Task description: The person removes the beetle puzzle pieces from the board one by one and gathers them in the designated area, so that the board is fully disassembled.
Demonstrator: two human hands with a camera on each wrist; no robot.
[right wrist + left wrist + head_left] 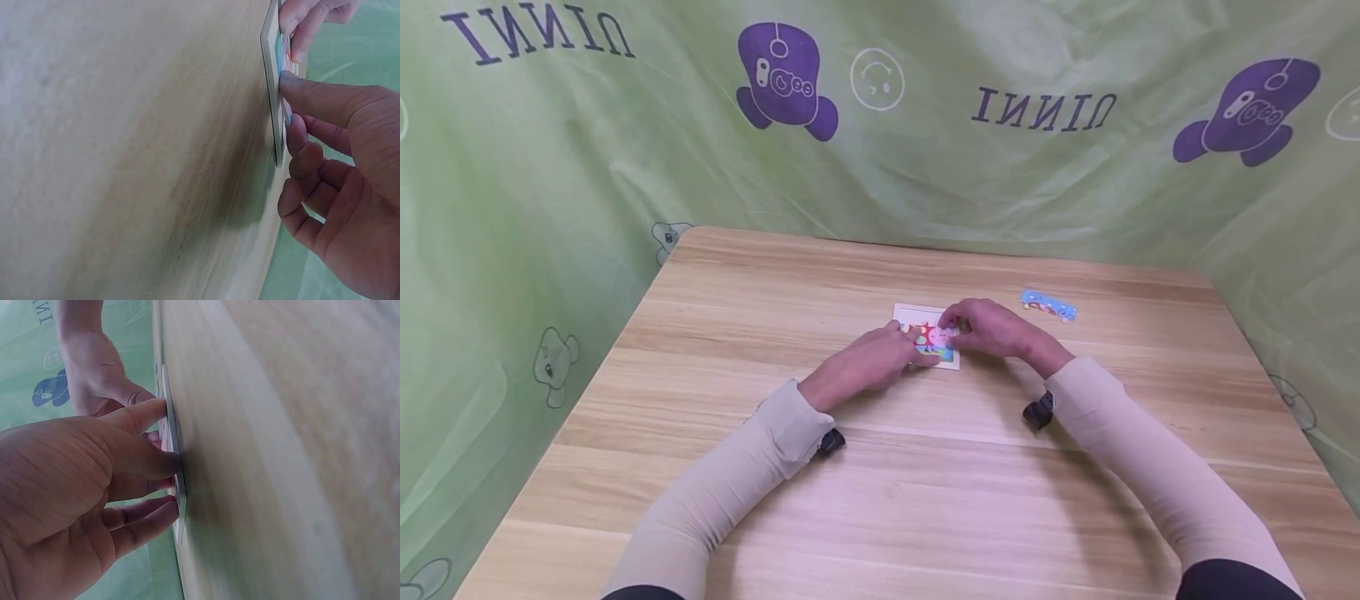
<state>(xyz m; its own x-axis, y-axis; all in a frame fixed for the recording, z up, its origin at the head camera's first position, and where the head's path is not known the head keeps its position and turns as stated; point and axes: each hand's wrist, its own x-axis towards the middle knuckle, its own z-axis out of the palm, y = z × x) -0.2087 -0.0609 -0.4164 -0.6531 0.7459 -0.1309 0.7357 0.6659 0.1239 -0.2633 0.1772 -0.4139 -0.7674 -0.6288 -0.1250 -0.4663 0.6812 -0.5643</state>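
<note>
A small white-bordered puzzle board [910, 313] lies flat on the table, with a colourful cartoon picture in red, pink, green and blue on it. My left hand [880, 354] rests on its left side, thumb and fingers fairly straight and pressing on the board. From the other side my right hand [988, 327] pinches a thin puzzle piece [287, 112] between thumb and forefinger, over the right part of the board. Its other fingers are loosely curled. Both hands hide much of the picture.
A blue strip of puzzle pieces [1048, 305] lies on the wooden table [880, 500], behind and right of the right hand. A green printed curtain [910, 167] hangs along the table's back and sides. Dark wrist devices [1038, 412] sit under both cuffs.
</note>
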